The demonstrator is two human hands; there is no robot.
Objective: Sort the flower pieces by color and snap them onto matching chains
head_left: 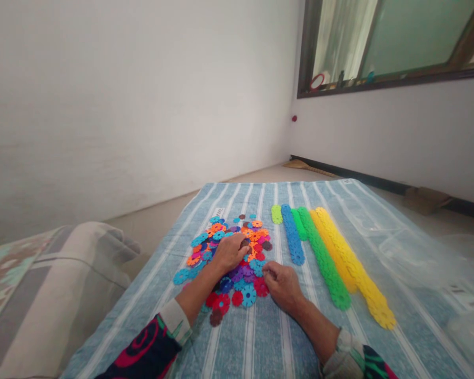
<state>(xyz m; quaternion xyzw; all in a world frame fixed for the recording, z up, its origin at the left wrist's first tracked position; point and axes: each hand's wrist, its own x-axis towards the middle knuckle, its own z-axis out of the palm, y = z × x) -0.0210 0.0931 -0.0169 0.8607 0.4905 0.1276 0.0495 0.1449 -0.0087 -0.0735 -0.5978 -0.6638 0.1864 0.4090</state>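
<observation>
Covering disc pile [219, 231], left hand [229, 252] spread; right hand [283, 287], grip unclear; sorted rows [324, 259] beside.

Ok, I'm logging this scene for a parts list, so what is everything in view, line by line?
loose discs: many, mixed blue, orange, red, purple and brown, piled mid-cloth
light green row: one, short, right of the pile
blue row: one, blue, beside the light green one
green rows: seemingly two, green, right of the blue
yellow rows: two, yellow, farthest right
cloth: one, blue with white stripes, under all the discs
plastic bag: one, clear, on the cloth's right side
cushion: one, grey and beige, at left
window: one, dark frame, upper right
red ring: one, red, on the sill
left hand: one, resting on the pile
right hand: one, at the pile's near edge, fingertips on discs
</observation>
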